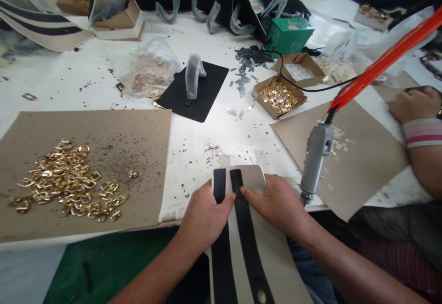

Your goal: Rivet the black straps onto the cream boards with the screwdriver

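Bright, even light falls from above; shadows stay soft, the white table (193, 133) glares slightly toward 12 o'clock, and wide-angle distortion bends shapes near 9 and 3 o'clock.

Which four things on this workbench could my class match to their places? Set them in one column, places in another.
Things:
1 gold buckles
2 green box
3 striped panel
4 grey tool

Places:
A between left hand and right hand
B beside right paper sheet
C on left paper sheet
D far side of table

Pairs: 1C, 2D, 3A, 4B
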The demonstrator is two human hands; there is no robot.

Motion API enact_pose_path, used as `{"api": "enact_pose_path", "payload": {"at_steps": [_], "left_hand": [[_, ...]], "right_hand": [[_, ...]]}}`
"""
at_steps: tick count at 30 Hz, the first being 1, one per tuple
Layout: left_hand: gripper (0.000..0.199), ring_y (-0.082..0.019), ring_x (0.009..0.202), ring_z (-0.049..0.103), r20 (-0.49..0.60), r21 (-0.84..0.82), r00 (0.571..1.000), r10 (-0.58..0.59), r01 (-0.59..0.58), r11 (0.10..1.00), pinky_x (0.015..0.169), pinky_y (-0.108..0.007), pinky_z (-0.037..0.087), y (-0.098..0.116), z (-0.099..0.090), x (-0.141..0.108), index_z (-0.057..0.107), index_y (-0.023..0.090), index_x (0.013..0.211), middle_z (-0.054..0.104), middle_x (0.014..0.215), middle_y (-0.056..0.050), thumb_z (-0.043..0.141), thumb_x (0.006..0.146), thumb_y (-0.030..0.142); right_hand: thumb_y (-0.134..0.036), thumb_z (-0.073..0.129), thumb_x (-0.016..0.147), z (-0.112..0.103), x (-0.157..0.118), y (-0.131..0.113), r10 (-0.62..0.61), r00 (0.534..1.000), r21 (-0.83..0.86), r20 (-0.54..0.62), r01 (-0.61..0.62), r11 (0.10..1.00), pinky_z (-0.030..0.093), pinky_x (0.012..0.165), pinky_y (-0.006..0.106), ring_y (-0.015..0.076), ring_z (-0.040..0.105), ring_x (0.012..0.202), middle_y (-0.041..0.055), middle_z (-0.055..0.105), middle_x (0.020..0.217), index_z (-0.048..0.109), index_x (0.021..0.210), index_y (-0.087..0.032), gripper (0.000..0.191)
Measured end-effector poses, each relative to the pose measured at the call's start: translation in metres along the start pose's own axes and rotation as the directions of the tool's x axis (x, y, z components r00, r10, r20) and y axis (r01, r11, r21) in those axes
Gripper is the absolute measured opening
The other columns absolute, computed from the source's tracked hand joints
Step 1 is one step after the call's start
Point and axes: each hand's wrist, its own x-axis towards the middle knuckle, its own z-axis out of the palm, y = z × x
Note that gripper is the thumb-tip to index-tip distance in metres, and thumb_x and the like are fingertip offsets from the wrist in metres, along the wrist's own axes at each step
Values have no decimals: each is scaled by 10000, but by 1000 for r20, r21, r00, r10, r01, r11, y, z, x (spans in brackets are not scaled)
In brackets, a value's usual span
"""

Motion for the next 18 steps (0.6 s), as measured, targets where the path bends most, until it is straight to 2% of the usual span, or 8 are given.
{"api": "enact_pose_path", "payload": {"at_steps": [5, 8, 10, 11, 12, 14, 16, 18], "left_hand": [[218, -244, 968, 738, -5, 74, 1000, 23, -23, 997, 864, -355, 571, 3, 0, -1, 704, 236, 1076, 789, 1040, -34, 643, 870, 269], [422, -309, 1029, 725, -102, 294, 994, 48, -16, 956, 908, -435, 568, 2, -1, -3, 624, 216, 1244, 761, 1127, -100, 683, 849, 352], [694, -385, 1168, 662, -241, 486, 950, 200, -60, 872, 970, -519, 540, 0, -2, -3, 503, 183, 1406, 683, 1293, -176, 737, 794, 412], [787, -410, 1269, 595, -291, 565, 896, 336, -122, 816, 1024, -550, 507, -1, -2, -2, 453, 171, 1457, 616, 1390, -201, 751, 771, 415], [804, -422, 1356, 516, -284, 622, 832, 476, -217, 752, 1091, -571, 453, -3, -1, -1, 440, 159, 1474, 552, 1466, -211, 743, 770, 403], [612, -401, 1383, 492, -187, 659, 747, 638, -386, 646, 1149, -571, 400, -7, 2, 2, 558, 178, 1379, 574, 1452, -179, 680, 807, 360], [362, -354, 1248, 607, -88, 606, 743, 664, -489, 627, 1110, -534, 461, -14, 8, 7, 693, 221, 1166, 687, 1292, -129, 633, 837, 357], [276, -328, 1169, 652, -83, 533, 764, 640, -509, 676, 1075, -516, 505, -21, 13, 10, 737, 235, 1034, 726, 1199, -106, 616, 859, 412]], "right_hand": [[-377, 635, 875, -1, 2, -2, 7, 1000, -32, 6, -6, 999, 511, 697, 310, 250, 723, 803, 75, 777, 859, 745, 869, -198, 210], [-361, 639, 870, -2, 2, -4, -9, 1000, -40, -12, 9, 999, 517, 760, 323, 269, 733, 879, 94, 790, 934, 765, 951, -195, 224], [-369, 644, 865, -3, 1, -5, -25, 999, -65, -20, 24, 998, 516, 774, 331, 285, 737, 910, 106, 795, 961, 773, 990, -196, 250], [-381, 643, 865, -3, 1, -5, -35, 999, -80, -22, 34, 996, 516, 777, 336, 292, 739, 917, 112, 796, 968, 775, 1006, -197, 267], [-398, 640, 864, -3, 2, -5, -44, 999, -97, -25, 41, 994, 517, 777, 341, 299, 741, 920, 118, 796, 973, 776, 1018, -198, 286], [-428, 628, 863, -4, 4, -4, -60, 998, -131, -26, 56, 990, 519, 775, 351, 313, 742, 930, 131, 795, 984, 773, 1039, -199, 324], [-444, 612, 857, -6, 6, -4, -68, 997, -160, -25, 63, 985, 522, 770, 362, 326, 741, 942, 143, 792, 1000, 768, 1056, -198, 353], [-457, 609, 841, -8, 7, -5, -57, 998, -172, -25, 51, 984, 525, 758, 370, 338, 741, 937, 152, 790, 997, 769, 1039, -190, 369]]}}
